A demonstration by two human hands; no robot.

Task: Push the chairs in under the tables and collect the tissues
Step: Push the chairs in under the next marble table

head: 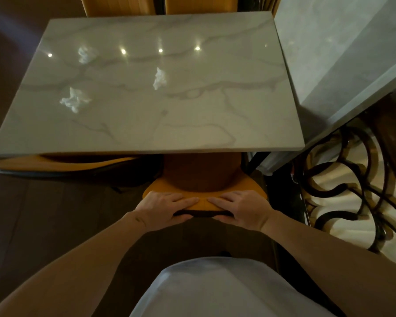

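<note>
Chair: an orange chair (204,203) with a brown seat stands at the near edge of the surface (192,124), toward its right corner; the seat's front runs under that edge, while the curved backrest top stands clear of it.
Hands: the left hand (164,208) and the right hand (242,208) are closed over the top of the backrest, side by side, fingers on the side facing the surface, thumbs tucked under the dark rim.
Second chair: another orange chair (62,164) sits along the same near edge, to the left, its seat mostly under the surface.
Far chairs: two orange chair backs (156,4) show beyond the far edge of the surface.
Tissues: three crumpled white tissues lie on the surface, well apart: one (74,100) in the left half, one (159,78) near the middle, one (86,54) toward the far left.
Surface: glossy pale marble with grey veins, rectangular, catching a row of ceiling-light reflections.
Room: dim, with a dark floor; a second marble table (343,56) stands just right of the surface, dark scrolled ironwork (343,179) beneath it.
Person: bare forearms and a pale garment fill the view nearest the camera.
</note>
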